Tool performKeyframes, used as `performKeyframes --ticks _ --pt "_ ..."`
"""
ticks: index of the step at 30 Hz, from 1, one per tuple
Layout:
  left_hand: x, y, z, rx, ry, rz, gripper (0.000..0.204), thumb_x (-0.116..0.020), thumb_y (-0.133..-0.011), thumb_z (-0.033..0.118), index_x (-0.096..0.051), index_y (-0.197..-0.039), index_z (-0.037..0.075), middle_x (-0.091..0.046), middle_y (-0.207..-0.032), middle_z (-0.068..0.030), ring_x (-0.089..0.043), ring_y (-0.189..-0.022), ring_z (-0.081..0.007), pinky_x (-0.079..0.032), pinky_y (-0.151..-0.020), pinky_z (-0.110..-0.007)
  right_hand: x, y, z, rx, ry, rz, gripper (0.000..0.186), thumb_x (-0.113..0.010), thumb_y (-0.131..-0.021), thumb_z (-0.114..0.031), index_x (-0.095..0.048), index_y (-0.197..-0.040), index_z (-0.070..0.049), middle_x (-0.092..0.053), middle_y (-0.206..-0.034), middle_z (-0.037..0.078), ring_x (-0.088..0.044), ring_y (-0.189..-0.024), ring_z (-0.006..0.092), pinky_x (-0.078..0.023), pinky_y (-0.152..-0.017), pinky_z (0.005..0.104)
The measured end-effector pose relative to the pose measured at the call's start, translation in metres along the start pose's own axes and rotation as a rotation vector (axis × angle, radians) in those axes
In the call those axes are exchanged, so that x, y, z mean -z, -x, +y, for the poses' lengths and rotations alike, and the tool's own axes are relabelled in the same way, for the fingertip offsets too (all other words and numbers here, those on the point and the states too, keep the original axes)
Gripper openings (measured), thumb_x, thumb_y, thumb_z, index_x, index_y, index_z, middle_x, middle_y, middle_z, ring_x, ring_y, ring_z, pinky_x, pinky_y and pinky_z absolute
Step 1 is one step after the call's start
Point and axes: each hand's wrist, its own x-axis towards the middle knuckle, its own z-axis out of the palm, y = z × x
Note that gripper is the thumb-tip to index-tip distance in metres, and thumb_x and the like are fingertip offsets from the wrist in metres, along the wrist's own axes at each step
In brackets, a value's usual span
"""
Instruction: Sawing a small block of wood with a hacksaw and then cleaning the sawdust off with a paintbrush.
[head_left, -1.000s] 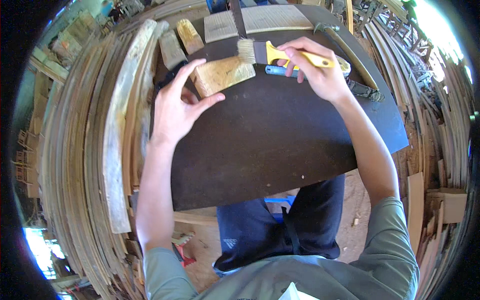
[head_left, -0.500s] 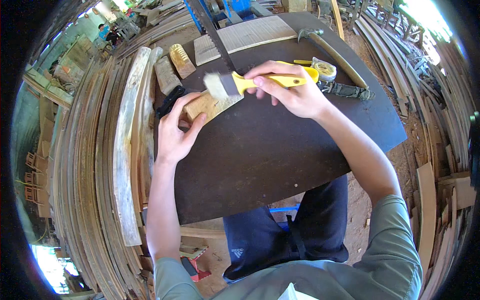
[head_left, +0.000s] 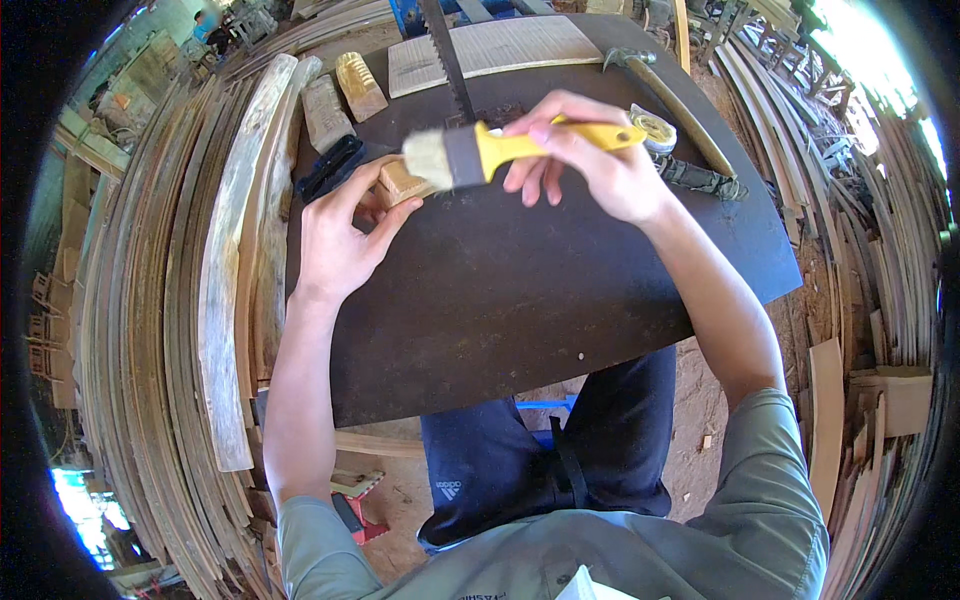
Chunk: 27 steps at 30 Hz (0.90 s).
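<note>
My left hand (head_left: 338,238) grips a small wooden block (head_left: 400,182) between thumb and fingers, at the left side of the dark tabletop (head_left: 480,290). In my right hand (head_left: 598,172) is a flat brush (head_left: 508,150) with a yellow handle, held level. Its pale bristles point left and overlap the block's right end from this angle; whether they touch it I cannot tell. Part of the block is hidden behind the brush. Just beyond the brush, a toothed saw blade (head_left: 446,58) rises from the tabletop. A black object (head_left: 330,168) lies beside my left fingers.
A ridged wood piece (head_left: 358,88) and a plain block (head_left: 325,115) lie at the far left. A pale board (head_left: 500,52) spans the back. At the right are a hammer (head_left: 685,110), a tape roll (head_left: 653,130) and a dark wrapped tool (head_left: 695,178). Timber (head_left: 160,300) is stacked left.
The view has shifted slightly. My left hand has turned the block, so a smaller face now shows toward me. The brush is more level, its bristles still by the block.
</note>
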Motion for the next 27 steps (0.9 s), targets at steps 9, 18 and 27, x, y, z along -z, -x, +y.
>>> performKeyframes --ticks 9,18,27 --pt "0.0 -0.002 0.004 -0.051 0.036 -0.002 0.045 -0.081 -0.091 0.007 -0.066 -0.134 0.006 -0.077 -0.104 -0.0103 -0.073 -0.08 -0.0119 -0.061 -0.071 -0.028 0.016 -0.003 -0.001 -0.121 0.25 0.114 0.019 -0.059 -0.105 -0.02 -0.07 -0.11 -0.006 -0.077 -0.085 0.008 -0.069 -0.071 0.0105 -0.053 -0.06 0.0252" --pt "-0.003 0.001 -0.007 -0.096 0.063 0.04 0.049 -0.085 -0.089 0.017 -0.067 -0.134 0.008 -0.078 -0.104 -0.0095 -0.073 -0.076 -0.0129 -0.061 -0.067 -0.028 0.007 -0.001 0.002 0.065 0.33 0.149 0.017 -0.059 -0.104 -0.018 -0.068 -0.103 -0.004 -0.071 -0.078 0.004 -0.065 -0.07 0.0088 -0.049 -0.06 0.0253" --pt "0.004 0.0 0.0 -0.025 -0.002 -0.02 0.046 -0.08 -0.091 0.007 -0.063 -0.134 0.006 -0.077 -0.113 -0.0116 -0.076 -0.095 -0.0174 -0.061 -0.078 -0.032 0.016 -0.007 0.008 -0.025 0.339 0.147 0.019 -0.054 -0.109 -0.019 -0.067 -0.105 -0.006 -0.069 -0.075 0.004 -0.064 -0.067 0.0083 -0.046 -0.055 0.0218"
